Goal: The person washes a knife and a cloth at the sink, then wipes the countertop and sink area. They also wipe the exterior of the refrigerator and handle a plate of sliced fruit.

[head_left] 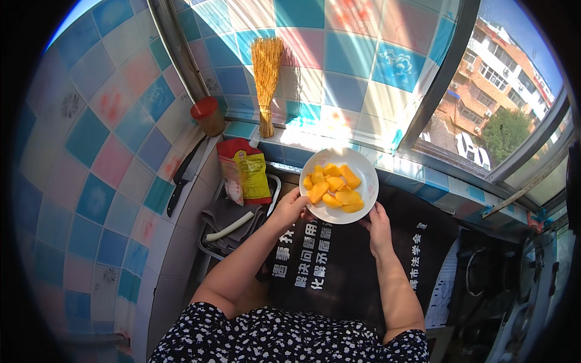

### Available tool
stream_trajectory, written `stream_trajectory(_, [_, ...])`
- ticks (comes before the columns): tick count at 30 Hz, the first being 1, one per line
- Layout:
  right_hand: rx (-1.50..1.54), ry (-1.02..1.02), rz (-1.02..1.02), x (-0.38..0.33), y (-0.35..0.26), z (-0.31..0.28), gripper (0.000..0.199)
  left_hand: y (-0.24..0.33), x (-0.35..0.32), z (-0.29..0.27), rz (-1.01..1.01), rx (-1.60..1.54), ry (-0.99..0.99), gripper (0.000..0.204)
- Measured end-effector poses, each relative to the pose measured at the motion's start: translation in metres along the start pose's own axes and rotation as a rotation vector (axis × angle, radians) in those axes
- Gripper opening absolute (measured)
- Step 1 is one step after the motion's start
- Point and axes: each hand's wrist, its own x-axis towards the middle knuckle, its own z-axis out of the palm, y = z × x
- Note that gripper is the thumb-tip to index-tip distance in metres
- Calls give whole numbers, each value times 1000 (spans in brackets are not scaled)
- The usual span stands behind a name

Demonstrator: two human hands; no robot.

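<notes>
Both my hands hold up a round white plate [367, 181] by its rim, above a dark cloth with white printing [357, 260]. On the plate lies a loose pile of orange-yellow chunks [333, 184]; whether they are mango, pumpkin or something else I cannot tell. My left hand [290, 209] grips the lower left edge, its fingertips partly hidden under the plate. At the lower right edge my right hand [379, 230] closes on the rim, with some fingers out of sight beneath.
To the left are a red and yellow pouch [251, 175], a tray with grey cloth [227, 215] and a pale stalk [230, 226]. A knife [187, 169], red-lidded container [207, 115] and straw whisk broom [266, 85] stand by the tiled wall. A stove [484, 272] is at right, below the window [484, 97].
</notes>
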Motion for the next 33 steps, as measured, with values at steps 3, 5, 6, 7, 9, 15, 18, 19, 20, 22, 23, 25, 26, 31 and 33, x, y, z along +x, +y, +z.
stream_trajectory(3, [91,-116,98,-20,5,7,40,-1,-27,-23,-164,16,11,24])
stream_trajectory(5, [68,-214,191,-28,6,15,44,-11,-41,-46,-168,86,-27,26])
stream_trajectory(6, [57,-222,241,-35,10,22,39,-15,-47,-55,-176,139,-34,26])
stream_trajectory(7, [4,-269,245,-38,14,28,36,-16,-53,-62,-208,158,-36,27])
stream_trajectory(9, [-28,-318,288,-38,30,34,30,-18,-66,-72,-273,195,-42,29])
stream_trajectory(15, [-75,-300,321,-15,67,47,29,-36,-77,-75,-279,244,51,32])
stream_trajectory(18, [-82,-301,304,-3,65,50,29,-46,-68,-74,-215,268,156,29])
stream_trajectory(19, [-73,-309,305,3,66,49,29,-48,-63,-75,-200,276,174,28])
stream_trajectory(20, [-63,-316,306,8,67,49,29,-50,-58,-76,-185,284,192,28])
stream_trajectory(22, [-102,-258,270,14,69,53,28,-53,-52,-76,-158,376,228,25])
stream_trajectory(23, [-95,-254,255,15,69,54,28,-53,-49,-74,-148,427,250,26])
stream_trajectory(25, [-85,-253,232,17,68,54,28,-56,-44,-73,-132,514,286,27])
stream_trajectory(26, [-81,-255,224,17,68,54,28,-58,-41,-74,-126,551,302,27])
stream_trajectory(31, [-121,-269,225,20,74,51,30,-50,-38,-69,-137,721,315,29])
stream_trajectory(33, [-101,-256,234,18,79,52,30,-35,-43,-61,-206,815,301,30])
